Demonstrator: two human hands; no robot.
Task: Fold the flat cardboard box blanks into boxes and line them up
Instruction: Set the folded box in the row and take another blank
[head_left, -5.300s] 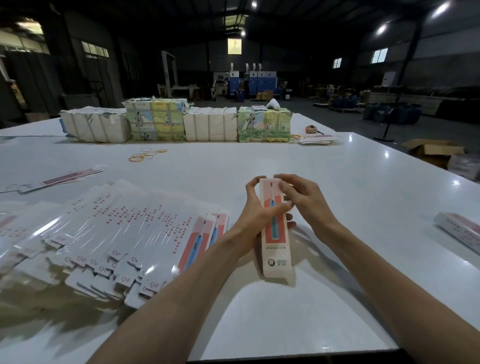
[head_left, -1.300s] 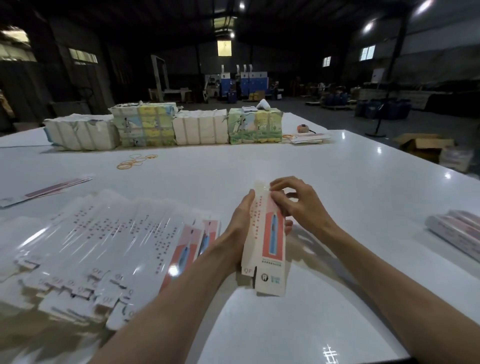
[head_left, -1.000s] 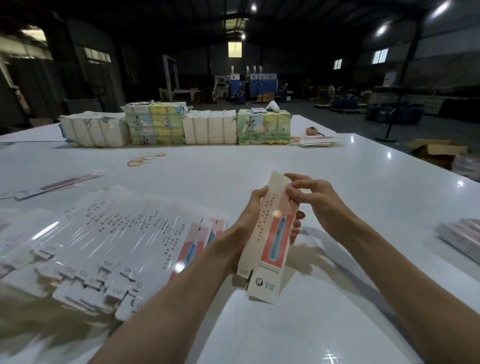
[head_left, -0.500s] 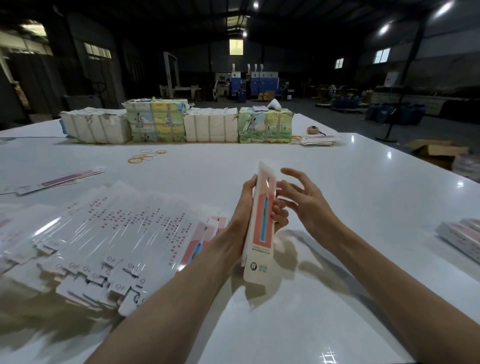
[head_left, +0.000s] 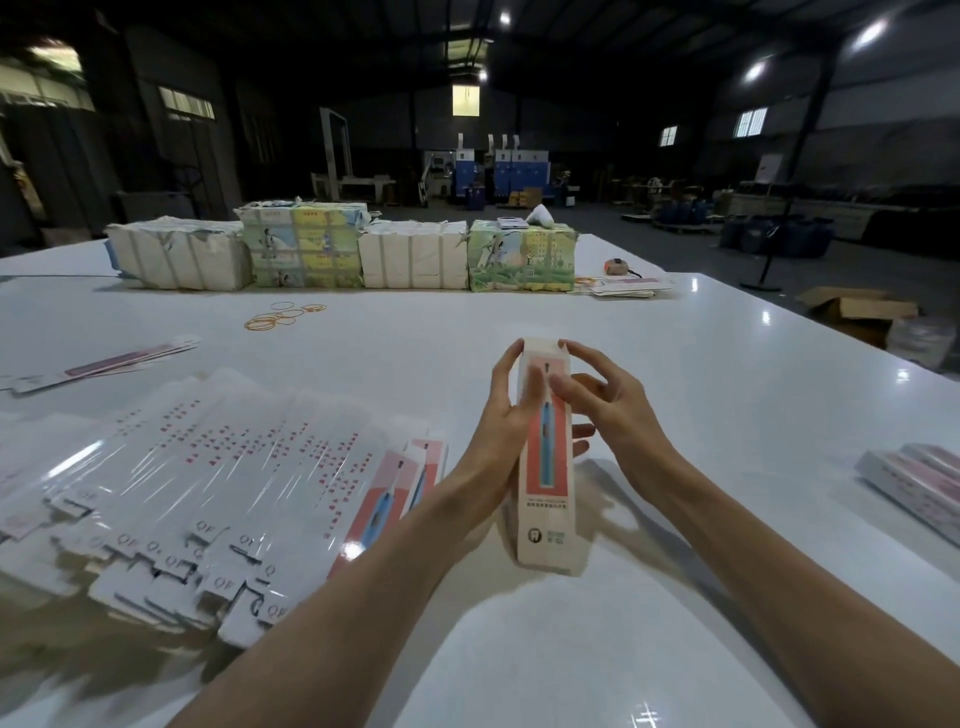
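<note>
- Holding the toothbrush box (head_left: 545, 467) nearly upright, its lower end just over the white table (head_left: 519, 675), the person seems to be closing the top flap.
- I think the flap should go in straight while the body is kept square, so the tab does not bend.
- Left hand (head_left: 498, 431) grips the box from the left and behind, with its fingers wrapped round it.
- Right hand (head_left: 613, 410) is mostly open and spread; its thumb and index tip touch the top end.
- Flat blanks (head_left: 234, 467) lie fanned at the left, and finished boxes (head_left: 914, 488) lie far to the right.
- Farther away are rubber bands (head_left: 280, 317), then wrapped bundles (head_left: 311, 254).
</note>
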